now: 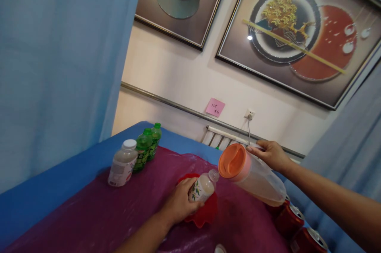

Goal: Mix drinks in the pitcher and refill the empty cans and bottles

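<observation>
My left hand (182,201) is wrapped round a small clear bottle (203,188) with a leaf-patterned label. Its uncapped neck tilts to the upper right, and a red scalloped dish (202,218) lies beneath it. In my right hand (272,155) is the handle of a translucent plastic pitcher (262,183) with an orange lid (233,161). Pale brownish liquid lies in the pitcher, which is tipped so its lid end points left, close to the bottle's mouth. Whether any liquid is flowing between them I cannot tell.
A white-capped bottle (122,164) and two green bottles (143,150) stand at the left on the purple plastic sheet (119,213). Several red cans (288,221) line the right side. A white cap (220,249) shows at the bottom edge. Blue curtains (59,66) hang on both sides.
</observation>
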`<state>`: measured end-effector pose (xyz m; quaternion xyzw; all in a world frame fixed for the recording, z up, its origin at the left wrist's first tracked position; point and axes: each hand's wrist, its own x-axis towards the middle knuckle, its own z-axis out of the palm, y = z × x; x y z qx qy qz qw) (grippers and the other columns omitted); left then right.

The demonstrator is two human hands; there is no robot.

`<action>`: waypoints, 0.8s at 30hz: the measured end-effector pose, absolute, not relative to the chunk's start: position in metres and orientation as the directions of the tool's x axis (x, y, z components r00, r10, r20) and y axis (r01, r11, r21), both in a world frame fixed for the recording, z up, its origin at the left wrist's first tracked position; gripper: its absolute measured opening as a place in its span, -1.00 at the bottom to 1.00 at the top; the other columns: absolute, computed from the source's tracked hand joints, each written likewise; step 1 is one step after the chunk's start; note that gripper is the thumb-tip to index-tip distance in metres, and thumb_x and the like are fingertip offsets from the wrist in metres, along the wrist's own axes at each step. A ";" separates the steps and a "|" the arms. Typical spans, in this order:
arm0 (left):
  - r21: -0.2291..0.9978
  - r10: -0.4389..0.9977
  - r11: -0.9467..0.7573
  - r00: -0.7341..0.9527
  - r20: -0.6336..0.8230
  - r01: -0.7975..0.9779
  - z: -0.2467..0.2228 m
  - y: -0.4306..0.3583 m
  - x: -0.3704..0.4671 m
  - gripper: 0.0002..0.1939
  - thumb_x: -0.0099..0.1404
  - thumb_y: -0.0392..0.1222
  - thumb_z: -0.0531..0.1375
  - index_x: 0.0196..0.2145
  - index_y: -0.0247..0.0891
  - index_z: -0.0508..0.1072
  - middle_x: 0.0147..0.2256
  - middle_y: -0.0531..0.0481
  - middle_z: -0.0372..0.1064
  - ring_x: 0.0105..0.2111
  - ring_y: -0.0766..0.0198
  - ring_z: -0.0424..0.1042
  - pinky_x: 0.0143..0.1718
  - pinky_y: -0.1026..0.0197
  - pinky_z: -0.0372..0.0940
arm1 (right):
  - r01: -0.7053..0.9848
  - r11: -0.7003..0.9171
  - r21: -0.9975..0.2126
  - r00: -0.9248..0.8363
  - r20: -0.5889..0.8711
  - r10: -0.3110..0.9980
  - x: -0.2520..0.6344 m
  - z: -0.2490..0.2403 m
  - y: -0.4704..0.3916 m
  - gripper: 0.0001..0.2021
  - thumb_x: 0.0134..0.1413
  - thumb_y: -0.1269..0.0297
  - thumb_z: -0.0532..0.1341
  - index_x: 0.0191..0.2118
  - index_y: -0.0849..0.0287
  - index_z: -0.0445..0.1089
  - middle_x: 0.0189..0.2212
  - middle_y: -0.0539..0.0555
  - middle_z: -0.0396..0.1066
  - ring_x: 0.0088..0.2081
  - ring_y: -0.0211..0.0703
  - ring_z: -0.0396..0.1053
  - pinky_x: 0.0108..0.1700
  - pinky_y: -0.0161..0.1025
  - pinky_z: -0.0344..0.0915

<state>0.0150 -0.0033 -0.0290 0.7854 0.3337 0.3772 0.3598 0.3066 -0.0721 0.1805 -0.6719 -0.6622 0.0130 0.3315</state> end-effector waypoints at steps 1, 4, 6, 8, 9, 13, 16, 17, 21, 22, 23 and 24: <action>0.816 0.795 -0.519 0.493 0.353 0.254 -0.029 -0.003 0.015 -0.32 -0.09 -0.28 0.42 0.06 -0.12 0.48 0.03 -0.07 0.50 0.05 -0.02 0.42 0.13 0.05 0.26 | 0.880 0.097 -0.464 0.122 0.420 0.899 0.307 0.180 -0.072 -0.40 -0.07 -0.36 0.25 -0.64 0.08 0.12 -0.69 -0.13 0.01 -0.60 -0.32 -0.02 -0.57 -0.31 -0.09; 0.809 0.785 -0.533 0.502 0.363 0.248 -0.029 -0.003 0.015 -0.35 -0.07 -0.27 0.42 0.04 -0.13 0.49 0.01 -0.07 0.51 0.03 0.01 0.43 0.11 0.07 0.27 | 0.880 0.087 -0.466 0.129 0.411 0.902 0.307 0.180 -0.072 -0.39 -0.08 -0.38 0.24 -0.63 0.08 0.12 -0.69 -0.13 0.00 -0.59 -0.32 -0.03 -0.56 -0.30 -0.09; 0.806 0.784 -0.537 0.500 0.368 0.249 -0.030 -0.003 0.015 -0.35 -0.07 -0.27 0.42 0.04 -0.13 0.49 0.00 -0.07 0.51 0.02 0.01 0.43 0.11 0.07 0.27 | 0.886 0.082 -0.457 0.127 0.409 0.904 0.308 0.180 -0.072 -0.39 -0.08 -0.38 0.24 -0.63 0.08 0.11 -0.68 -0.13 0.00 -0.59 -0.32 -0.02 -0.56 -0.30 -0.09; 0.807 0.788 -0.535 0.492 0.369 0.251 -0.031 -0.003 0.016 -0.33 -0.08 -0.28 0.42 0.05 -0.15 0.49 0.01 -0.07 0.50 0.03 0.00 0.43 0.12 0.07 0.26 | 0.892 0.084 -0.444 0.118 0.408 0.905 0.309 0.180 -0.072 -0.38 -0.07 -0.38 0.24 -0.63 0.08 0.10 -0.68 -0.13 -0.01 -0.59 -0.32 -0.03 -0.55 -0.31 -0.09; 0.808 0.790 -0.533 0.491 0.368 0.250 -0.031 -0.003 0.016 -0.33 -0.08 -0.28 0.41 0.06 -0.15 0.49 0.01 -0.07 0.50 0.03 0.00 0.43 0.11 0.07 0.26 | 0.894 0.087 -0.440 0.112 0.407 0.907 0.309 0.180 -0.072 -0.38 -0.07 -0.38 0.24 -0.63 0.08 0.10 -0.68 -0.13 -0.01 -0.58 -0.32 -0.03 -0.55 -0.31 -0.10; 0.816 0.795 -0.521 0.492 0.356 0.251 -0.030 -0.004 0.015 -0.33 -0.08 -0.26 0.41 0.06 -0.14 0.49 0.02 -0.07 0.50 0.04 -0.02 0.43 0.11 0.06 0.27 | 0.892 0.100 -0.442 0.104 0.414 0.904 0.308 0.180 -0.072 -0.39 -0.05 -0.37 0.24 -0.63 0.08 0.09 -0.68 -0.13 -0.03 -0.58 -0.32 -0.04 -0.56 -0.31 -0.10; 0.817 0.800 -0.515 0.487 0.349 0.261 -0.029 -0.004 0.015 -0.31 -0.09 -0.25 0.42 0.07 -0.13 0.49 0.05 -0.09 0.50 0.06 -0.03 0.42 0.14 0.04 0.26 | 0.892 0.103 -0.439 0.105 0.424 0.900 0.307 0.181 -0.072 -0.39 -0.05 -0.37 0.24 -0.64 0.08 0.09 -0.68 -0.13 -0.03 -0.58 -0.32 -0.04 -0.57 -0.31 -0.10; 0.817 0.802 -0.514 0.486 0.349 0.262 -0.029 -0.004 0.015 -0.30 -0.09 -0.25 0.42 0.08 -0.13 0.49 0.05 -0.09 0.50 0.06 -0.04 0.42 0.15 0.04 0.25 | 0.894 0.104 -0.437 0.102 0.425 0.899 0.306 0.181 -0.072 -0.39 -0.05 -0.37 0.24 -0.64 0.08 0.10 -0.68 -0.13 -0.03 -0.58 -0.31 -0.04 -0.57 -0.31 -0.10; 0.817 0.800 -0.517 0.485 0.354 0.256 -0.029 -0.004 0.015 -0.29 -0.10 -0.26 0.43 0.08 -0.15 0.48 0.04 -0.09 0.50 0.07 -0.03 0.41 0.15 0.04 0.24 | 0.896 0.101 -0.433 0.104 0.424 0.900 0.305 0.181 -0.073 -0.39 -0.05 -0.37 0.23 -0.63 0.09 0.12 -0.68 -0.13 -0.02 -0.58 -0.31 -0.04 -0.56 -0.30 -0.11; 0.815 0.796 -0.521 0.486 0.359 0.251 -0.030 -0.004 0.015 -0.30 -0.09 -0.27 0.43 0.07 -0.14 0.49 0.04 -0.09 0.50 0.06 -0.02 0.41 0.15 0.05 0.24 | 0.895 0.097 -0.435 0.107 0.421 0.901 0.305 0.181 -0.073 -0.39 -0.06 -0.37 0.23 -0.63 0.08 0.12 -0.68 -0.13 -0.02 -0.58 -0.31 -0.04 -0.56 -0.30 -0.11; 0.814 0.793 -0.527 0.488 0.365 0.247 -0.030 -0.004 0.015 -0.32 -0.09 -0.27 0.42 0.06 -0.14 0.49 0.04 -0.08 0.50 0.06 -0.02 0.42 0.15 0.05 0.24 | 0.894 0.092 -0.438 0.110 0.415 0.903 0.305 0.181 -0.073 -0.39 -0.06 -0.38 0.23 -0.63 0.08 0.11 -0.68 -0.13 -0.02 -0.58 -0.31 -0.04 -0.55 -0.30 -0.11; 0.812 0.790 -0.531 0.490 0.370 0.243 -0.030 -0.004 0.015 -0.33 -0.08 -0.27 0.42 0.05 -0.14 0.49 0.03 -0.08 0.50 0.05 -0.01 0.42 0.14 0.06 0.25 | 0.894 0.086 -0.441 0.114 0.408 0.906 0.305 0.181 -0.073 -0.39 -0.07 -0.38 0.23 -0.63 0.08 0.11 -0.68 -0.13 -0.03 -0.58 -0.31 -0.04 -0.55 -0.30 -0.11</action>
